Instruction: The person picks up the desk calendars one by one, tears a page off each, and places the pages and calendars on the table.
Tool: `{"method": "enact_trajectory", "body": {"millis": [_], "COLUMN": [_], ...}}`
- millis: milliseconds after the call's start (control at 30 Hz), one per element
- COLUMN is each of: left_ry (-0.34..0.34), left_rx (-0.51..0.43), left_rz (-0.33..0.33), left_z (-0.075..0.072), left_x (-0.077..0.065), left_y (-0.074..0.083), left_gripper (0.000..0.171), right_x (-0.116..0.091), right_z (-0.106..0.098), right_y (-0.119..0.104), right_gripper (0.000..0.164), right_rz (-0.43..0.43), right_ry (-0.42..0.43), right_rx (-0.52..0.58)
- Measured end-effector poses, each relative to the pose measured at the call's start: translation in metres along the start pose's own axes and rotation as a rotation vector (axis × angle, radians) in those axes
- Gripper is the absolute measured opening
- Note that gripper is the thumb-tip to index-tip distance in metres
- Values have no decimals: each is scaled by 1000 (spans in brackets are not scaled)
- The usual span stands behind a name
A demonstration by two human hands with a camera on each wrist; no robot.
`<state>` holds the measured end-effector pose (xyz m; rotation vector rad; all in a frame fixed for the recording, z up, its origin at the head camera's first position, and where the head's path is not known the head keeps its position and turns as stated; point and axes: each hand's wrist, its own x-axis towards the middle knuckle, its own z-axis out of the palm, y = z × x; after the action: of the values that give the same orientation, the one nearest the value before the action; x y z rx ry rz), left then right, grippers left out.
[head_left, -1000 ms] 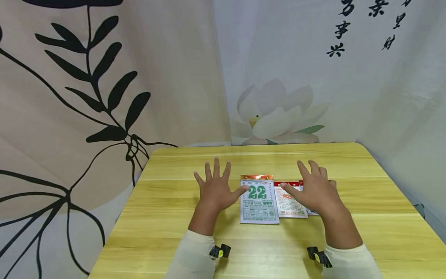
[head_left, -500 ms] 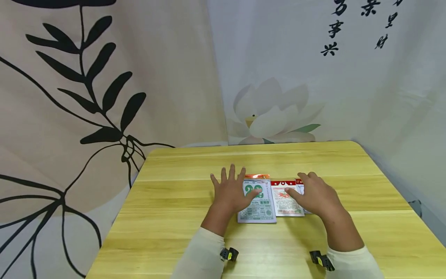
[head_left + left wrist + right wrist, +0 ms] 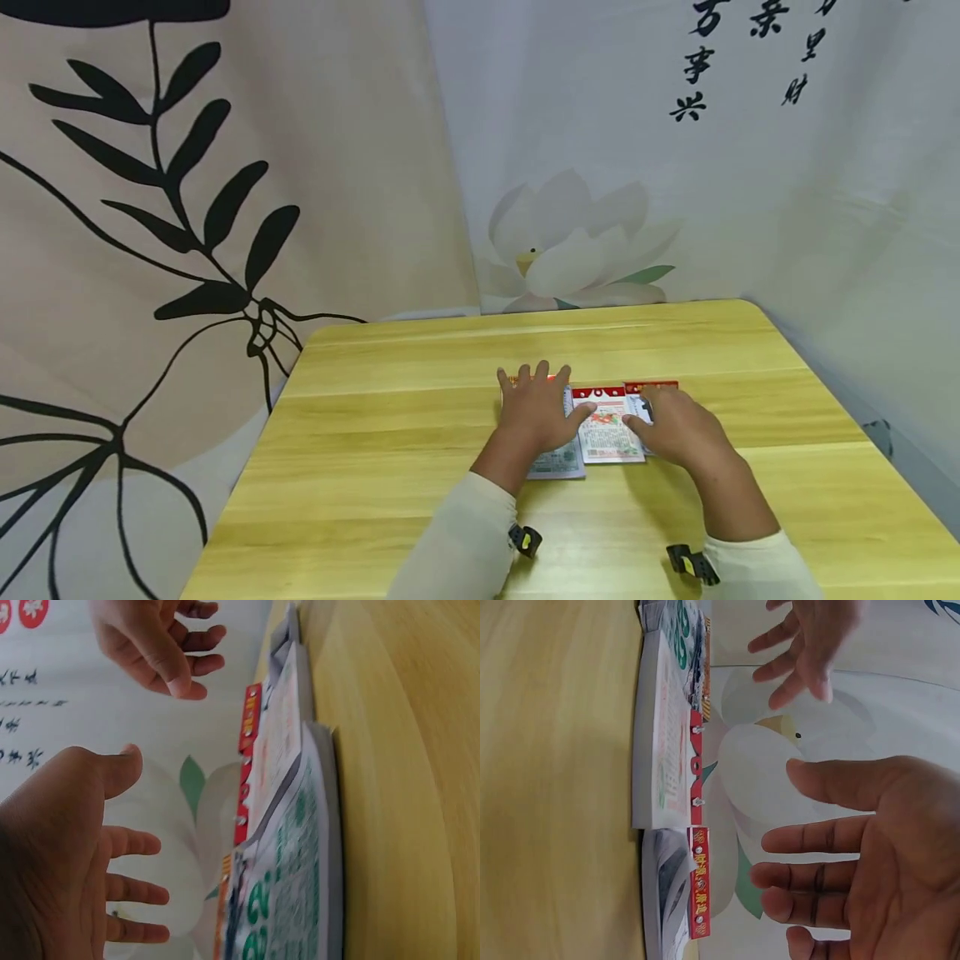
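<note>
Three tear-off calendar pads lie side by side on the wooden table. The left calendar, with green numerals and an orange top strip, is partly covered in the head view by my left hand. That hand is held over it with fingers spread, apart from the paper in the left wrist view. The middle calendar has a red punched header. Above the right calendar, which has a red strip with yellow characters, hovers my right hand. Its fingers are loosely bent and hold nothing; in the head view it hides part of that pad.
The wooden table has a rounded far right corner. Behind it hangs a pale curtain printed with dark leaves, a lotus and brush characters. Each sleeve cuff carries a small black device.
My left hand has moved right, from beside the left calendar to over it. The right hand has shifted slightly right relative to the pads, uncovering more of the right calendar. The head view has turned slightly.
</note>
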<state>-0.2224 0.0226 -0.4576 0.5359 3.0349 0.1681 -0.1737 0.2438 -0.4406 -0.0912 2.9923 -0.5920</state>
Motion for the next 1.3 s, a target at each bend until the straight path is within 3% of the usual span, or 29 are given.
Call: {"method": "enact_trajectory", "body": {"millis": [300,500,800,1100,1300], "left_ry": [-18,-14,-18,-5,13], "left_rx": [66,83,92,96,133], "left_rz": [37,35,48,44,40], "left_z": [18,31,45,58,65], "left_x": [24,33,52,65,69], "left_y": [26,32,51,57,66], "left_gripper": [71,63,53,46,48], "right_x": [1,3,2,4,5], "right_z": [3,8,12,14,16], "right_y": [14,13,20,21,23], "right_gripper": [44,40,36,12,9], "right_rz": [10,21,37,-12,-12], "right_ry": [-52,-84,-94,-80,-89], "right_rx": [-6,-11,-25,-9,0]}}
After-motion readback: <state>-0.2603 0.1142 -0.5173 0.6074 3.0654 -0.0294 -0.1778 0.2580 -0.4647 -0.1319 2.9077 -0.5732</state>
